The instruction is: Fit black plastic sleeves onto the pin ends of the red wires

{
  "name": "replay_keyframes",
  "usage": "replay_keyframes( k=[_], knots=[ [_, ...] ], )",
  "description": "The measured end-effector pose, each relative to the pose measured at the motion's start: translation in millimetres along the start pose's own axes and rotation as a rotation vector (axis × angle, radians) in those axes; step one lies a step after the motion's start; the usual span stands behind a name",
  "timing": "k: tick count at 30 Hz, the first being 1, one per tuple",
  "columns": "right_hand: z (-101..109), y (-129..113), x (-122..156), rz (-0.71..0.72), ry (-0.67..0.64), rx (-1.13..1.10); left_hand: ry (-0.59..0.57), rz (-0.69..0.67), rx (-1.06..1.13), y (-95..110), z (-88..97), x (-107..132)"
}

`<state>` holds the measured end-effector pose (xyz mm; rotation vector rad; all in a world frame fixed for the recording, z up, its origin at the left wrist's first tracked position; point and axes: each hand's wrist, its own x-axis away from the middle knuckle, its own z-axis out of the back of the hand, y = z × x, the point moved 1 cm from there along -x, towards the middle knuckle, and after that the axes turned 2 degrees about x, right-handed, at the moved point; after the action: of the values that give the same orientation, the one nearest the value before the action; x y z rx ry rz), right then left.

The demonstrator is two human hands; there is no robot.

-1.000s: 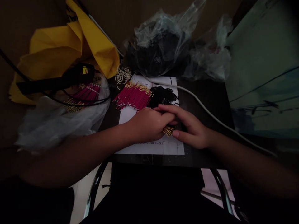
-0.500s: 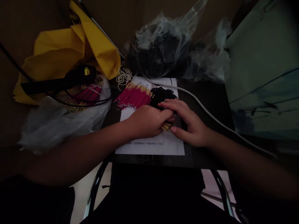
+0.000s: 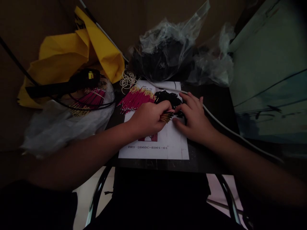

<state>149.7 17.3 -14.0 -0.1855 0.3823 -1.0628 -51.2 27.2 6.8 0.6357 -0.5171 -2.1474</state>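
Note:
My left hand point(image 3: 150, 118) is closed around a bundle of wires point(image 3: 166, 117), whose gold-coloured ends stick out past the thumb. Just to its right, my right hand point(image 3: 193, 119) has its fingers apart, with thumb and forefinger close to the bundle's tips. Behind both hands lies a pile of small black pieces point(image 3: 168, 96), partly covered by them. A spread of dark pink wires point(image 3: 137, 98) with gold and silvery ends sits left of that pile. Beneath everything is a printed white sheet point(image 3: 153, 153) reading "DRS-206DC-E001-01".
Clear plastic bags, one full of dark pieces point(image 3: 163, 57), stand at the back. On the left are yellow cloth point(image 3: 64, 48), a black device point(image 3: 83, 80), and a tied wire bundle point(image 3: 92, 97) on plastic. White strings point(image 3: 129, 80) lie behind the wires; a pale cable point(image 3: 220, 123) crosses the dark table.
My left hand has shifted slightly up and left with the wires, away from my right hand. My right hand has lifted its fingers off my left hand and spread them. More print shows.

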Motion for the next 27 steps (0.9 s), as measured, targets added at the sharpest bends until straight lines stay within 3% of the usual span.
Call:
replay_keyframes(
  k=[14, 27],
  knots=[
    [16, 5, -2, -0.005, 0.082, 0.131, -0.104, -0.046, -0.086, 7, 0.3, 3],
    [16, 25, -3, -0.005, -0.028, 0.116, -0.114, -0.073, -0.142, 5, -2.5, 4]
  ],
)
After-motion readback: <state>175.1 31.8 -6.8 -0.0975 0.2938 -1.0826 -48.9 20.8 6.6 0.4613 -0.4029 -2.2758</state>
